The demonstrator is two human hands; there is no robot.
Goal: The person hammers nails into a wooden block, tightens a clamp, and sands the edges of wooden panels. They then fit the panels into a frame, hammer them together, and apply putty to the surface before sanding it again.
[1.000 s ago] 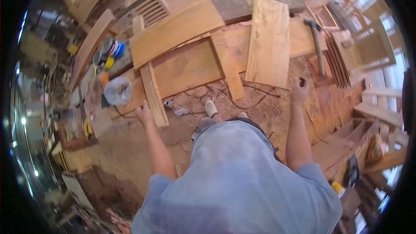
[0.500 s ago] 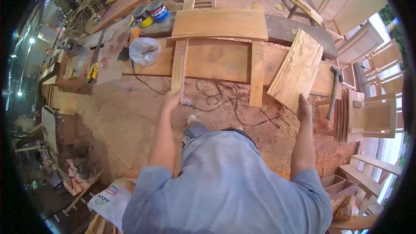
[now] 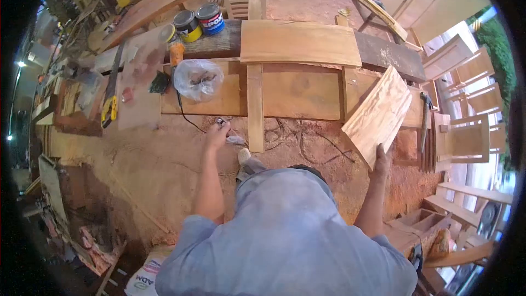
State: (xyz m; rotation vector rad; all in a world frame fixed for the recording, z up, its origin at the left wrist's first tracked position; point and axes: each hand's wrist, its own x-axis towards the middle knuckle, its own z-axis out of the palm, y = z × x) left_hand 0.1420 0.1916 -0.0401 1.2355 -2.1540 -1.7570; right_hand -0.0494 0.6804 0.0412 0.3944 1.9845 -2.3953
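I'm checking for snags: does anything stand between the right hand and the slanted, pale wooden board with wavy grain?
Nothing visible does: the right hand holds the slanted, pale wooden board directly at its near end.

Daylight R side, small lamps L; fisheye edges bent, corners black (bit soft overall).
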